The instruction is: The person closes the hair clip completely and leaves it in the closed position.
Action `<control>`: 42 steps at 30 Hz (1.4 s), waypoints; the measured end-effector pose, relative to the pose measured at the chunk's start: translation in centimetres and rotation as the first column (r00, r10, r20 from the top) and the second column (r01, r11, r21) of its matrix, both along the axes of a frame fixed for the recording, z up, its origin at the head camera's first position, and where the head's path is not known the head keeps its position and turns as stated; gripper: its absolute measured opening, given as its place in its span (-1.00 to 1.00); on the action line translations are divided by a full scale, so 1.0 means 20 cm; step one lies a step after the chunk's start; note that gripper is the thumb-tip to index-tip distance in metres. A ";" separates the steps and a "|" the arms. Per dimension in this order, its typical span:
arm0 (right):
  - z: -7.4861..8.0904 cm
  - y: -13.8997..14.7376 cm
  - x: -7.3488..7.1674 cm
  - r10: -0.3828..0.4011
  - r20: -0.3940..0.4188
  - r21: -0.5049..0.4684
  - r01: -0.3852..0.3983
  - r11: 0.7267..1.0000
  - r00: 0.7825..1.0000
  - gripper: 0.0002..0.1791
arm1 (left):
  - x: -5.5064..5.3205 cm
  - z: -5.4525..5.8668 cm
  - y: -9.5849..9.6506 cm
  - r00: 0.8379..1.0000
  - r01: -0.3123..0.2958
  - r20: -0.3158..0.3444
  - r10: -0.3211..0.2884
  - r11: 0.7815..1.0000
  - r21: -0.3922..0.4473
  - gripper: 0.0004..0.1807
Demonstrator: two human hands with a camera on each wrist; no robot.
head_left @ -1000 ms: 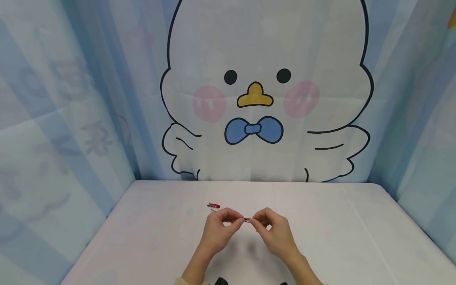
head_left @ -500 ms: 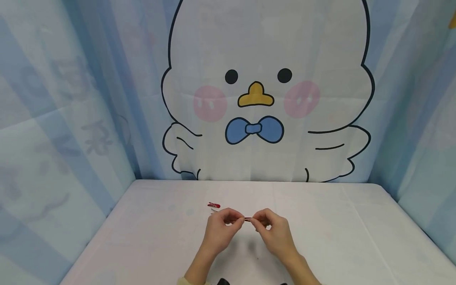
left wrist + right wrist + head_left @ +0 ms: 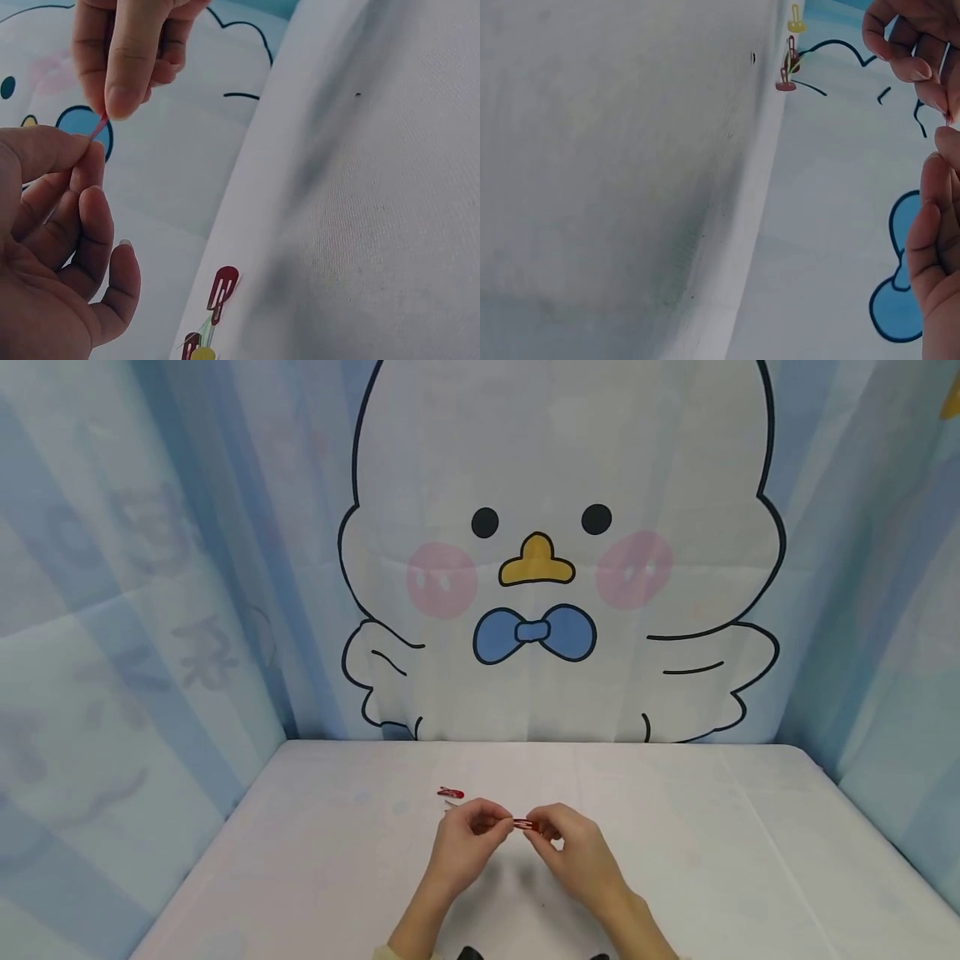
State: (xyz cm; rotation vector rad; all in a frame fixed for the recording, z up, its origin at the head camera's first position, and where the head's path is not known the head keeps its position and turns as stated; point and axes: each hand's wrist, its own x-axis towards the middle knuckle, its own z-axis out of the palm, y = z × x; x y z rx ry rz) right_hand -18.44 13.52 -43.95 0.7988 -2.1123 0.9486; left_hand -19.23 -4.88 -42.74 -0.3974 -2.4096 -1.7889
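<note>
Between my two hands a red snap hair clip [image 3: 524, 824] is held above the table. My left hand [image 3: 463, 847] pinches its left end between thumb and forefinger. The thumb and forefinger of my right hand [image 3: 581, 852] hold its other end. Seen in the left wrist view, the clip [image 3: 98, 127] is edge-on, a thin reddish strip, its ends hidden by fingertips. Beyond my left hand a red hair clip [image 3: 451, 792] lies on the table. The right wrist view shows a yellow hair clip [image 3: 796, 19] and red hair clips [image 3: 785, 85] lying close together.
The white-covered table [image 3: 337, 860] reaches back to a curtain [image 3: 540, 693] printed with a white bird. Blue patterned curtains [image 3: 112, 652] hang along both sides. A small dark speck [image 3: 358, 94] lies on the cloth.
The held clip has turned so more of its red face shows. My right fingers have shifted slightly along its end, and my left hand stays nearly still.
</note>
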 end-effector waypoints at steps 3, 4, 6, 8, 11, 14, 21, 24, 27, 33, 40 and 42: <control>0.00 0.00 -0.01 0.000 0.000 0.004 0.000 1.000 1.000 -0.64 | -0.01 0.00 -0.01 1.000 0.022 -0.011 -0.022 1.000 -0.002 -0.89; 0.00 0.00 -0.01 -0.001 0.001 0.006 0.001 1.000 1.000 -0.64 | -0.02 0.00 -0.01 0.999 0.030 -0.012 -0.030 1.000 -0.007 -0.90; 0.00 0.01 -0.01 -0.004 0.004 0.008 0.004 1.000 1.000 -0.63 | -0.02 0.00 -0.03 0.999 0.041 -0.019 -0.041 0.999 -0.028 -0.90; 0.00 0.01 -0.01 -0.003 0.009 0.007 0.003 1.000 1.000 -0.63 | -0.03 0.00 -0.04 0.999 0.042 -0.027 -0.044 0.998 -0.050 -0.92; 0.01 0.01 -0.02 -0.001 0.018 0.005 0.001 1.000 1.000 -0.64 | -0.04 0.00 -0.05 0.998 0.037 -0.044 -0.041 0.996 -0.080 -0.94; 0.01 0.01 -0.02 -0.003 0.026 0.004 0.003 1.000 1.000 -0.64 | -0.05 0.00 -0.06 0.997 0.044 -0.058 -0.049 0.995 -0.090 -0.93; 0.01 0.03 -0.05 -0.022 0.072 0.018 0.020 1.000 0.997 -0.66 | -0.07 -0.01 -0.09 0.993 0.039 -0.105 -0.056 0.987 -0.159 -0.93; 0.02 0.04 -0.07 -0.043 0.078 0.025 0.041 0.999 0.996 -0.66 | -0.09 -0.01 -0.12 0.992 0.033 -0.111 -0.054 0.982 -0.185 -0.91; 0.02 0.07 -0.09 -0.052 0.064 0.030 0.050 0.998 0.997 -0.66 | -0.11 -0.01 -0.15 0.993 0.025 -0.107 -0.047 0.980 -0.197 -0.88; 0.03 0.10 -0.12 -0.050 0.066 0.038 0.047 0.998 0.997 -0.68 | -0.12 -0.01 -0.24 0.994 -0.007 -0.112 -0.019 0.975 -0.223 -0.87; 0.05 0.15 -0.16 -0.075 0.157 0.006 0.075 0.997 0.985 -0.72 | -0.15 -0.03 -0.33 0.996 -0.020 -0.094 -0.005 0.964 -0.265 -0.86; 0.06 0.17 -0.16 -0.087 0.196 0.003 0.088 0.996 0.977 -0.73 | -0.15 -0.03 -0.35 0.997 -0.020 -0.073 -0.001 0.961 -0.276 -0.86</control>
